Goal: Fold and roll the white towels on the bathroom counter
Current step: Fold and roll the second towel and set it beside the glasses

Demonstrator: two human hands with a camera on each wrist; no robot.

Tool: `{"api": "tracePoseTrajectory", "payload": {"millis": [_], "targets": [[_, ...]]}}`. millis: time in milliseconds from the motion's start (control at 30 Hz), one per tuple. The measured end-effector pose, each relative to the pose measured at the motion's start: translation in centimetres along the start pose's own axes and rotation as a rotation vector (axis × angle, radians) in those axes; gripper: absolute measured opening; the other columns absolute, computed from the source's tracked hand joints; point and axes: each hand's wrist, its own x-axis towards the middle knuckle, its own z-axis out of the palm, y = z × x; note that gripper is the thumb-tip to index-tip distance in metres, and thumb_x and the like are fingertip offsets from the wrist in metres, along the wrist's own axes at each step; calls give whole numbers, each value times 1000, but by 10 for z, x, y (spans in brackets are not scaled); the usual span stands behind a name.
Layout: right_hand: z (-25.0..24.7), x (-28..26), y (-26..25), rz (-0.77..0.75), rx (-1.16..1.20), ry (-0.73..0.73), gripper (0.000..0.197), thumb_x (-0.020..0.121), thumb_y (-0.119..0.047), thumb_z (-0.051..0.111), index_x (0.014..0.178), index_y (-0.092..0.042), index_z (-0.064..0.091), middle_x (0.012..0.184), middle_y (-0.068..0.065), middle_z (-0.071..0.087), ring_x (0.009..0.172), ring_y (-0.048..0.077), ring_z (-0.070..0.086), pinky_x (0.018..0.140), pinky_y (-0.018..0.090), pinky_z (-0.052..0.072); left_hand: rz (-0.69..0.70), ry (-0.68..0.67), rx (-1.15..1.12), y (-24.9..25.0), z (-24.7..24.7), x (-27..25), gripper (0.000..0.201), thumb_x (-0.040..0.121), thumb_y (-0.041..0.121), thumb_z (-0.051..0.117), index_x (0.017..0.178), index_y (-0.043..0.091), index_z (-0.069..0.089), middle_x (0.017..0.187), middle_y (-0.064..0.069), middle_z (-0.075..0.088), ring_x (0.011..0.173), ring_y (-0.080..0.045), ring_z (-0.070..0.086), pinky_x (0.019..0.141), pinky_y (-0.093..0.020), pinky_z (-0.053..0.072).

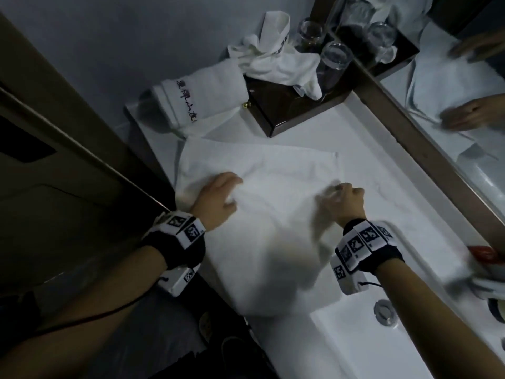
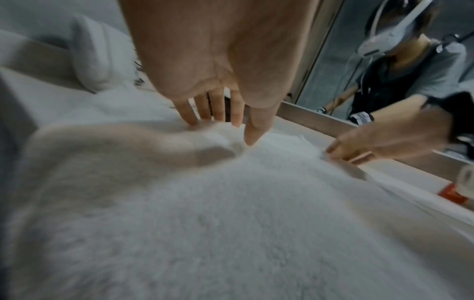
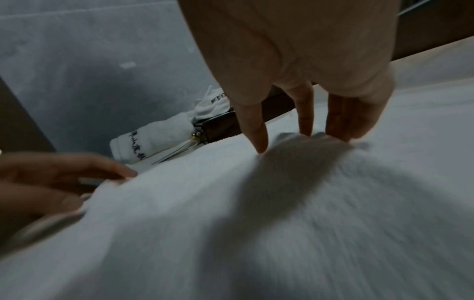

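A large white towel [image 1: 262,203] lies spread flat on the white counter [image 1: 410,209], its near end hanging over the front edge. My left hand [image 1: 221,192] rests on the towel's left part, and in the left wrist view its straight fingers [image 2: 218,119] press into the pile. My right hand [image 1: 347,195], blurred, rests on the towel's right part with straight fingers [image 3: 259,138] touching the cloth. A rolled white towel [image 1: 196,102] with dark embroidered writing lies at the back left. A crumpled white towel [image 1: 278,56] sits on top of a dark wooden box [image 1: 276,108].
Two clear glasses [image 1: 336,56] stand on the box by the mirror [image 1: 451,91] along the right. A sink basin with a metal drain [image 1: 385,314] lies at the near right, with a red item [image 1: 483,253] at the right edge. A dark door panel [image 1: 68,160] stands to the left.
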Motion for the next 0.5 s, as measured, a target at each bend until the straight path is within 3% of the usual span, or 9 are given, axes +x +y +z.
{"api": "tracePoseTrajectory", "payload": {"millis": [67, 167, 300, 367, 433, 500], "targets": [[-3, 16, -11, 41, 20, -4, 56, 85, -22, 63, 130, 0, 37, 135, 23, 34, 125, 39, 35, 105, 46, 33, 23, -77, 55, 1, 11, 13, 52, 89, 11, 52, 139, 9, 36, 152, -9, 25, 142, -23, 18, 117, -32, 13], [-7, 40, -22, 15, 111, 20, 63, 83, -22, 66, 132, -1, 32, 136, 22, 35, 126, 38, 35, 107, 44, 31, -47, -154, 93, -2, 20, 28, 53, 98, 27, 36, 146, 21, 14, 158, 2, 1, 146, -15, -4, 117, -35, -1], [-11, 65, -24, -16, 144, 12, 56, 84, -23, 66, 128, -3, 38, 132, 19, 39, 120, 36, 43, 103, 42, 36, -82, -237, 229, -6, 23, 35, 62, 97, 28, 33, 146, 27, -4, 156, 6, -18, 143, -12, -18, 116, -37, -9], [-12, 73, -21, -28, 172, 24, 50, 84, -22, 65, 124, -5, 40, 128, 19, 43, 112, 33, 48, 94, 36, 41, -112, -220, 233, -3, 20, 42, 67, 92, 28, 42, 147, 27, 4, 157, 7, -12, 144, -13, -9, 115, -40, -1], [-11, 77, -19, -52, 230, 41, 43, 85, -21, 63, 121, -9, 42, 124, 18, 48, 101, 28, 50, 82, 29, 39, -140, -123, 214, 3, 17, 55, 63, 87, 26, 50, 143, 25, 22, 155, 4, 9, 139, -18, 12, 108, -39, 10], [-10, 80, -21, -62, 219, 33, 38, 87, -25, 61, 119, -10, 47, 122, 18, 51, 101, 29, 52, 80, 26, 36, -108, 19, 233, 10, 13, 74, 51, 86, 23, 52, 134, 21, 37, 145, -1, 30, 126, -22, 29, 97, -33, 14]]}}
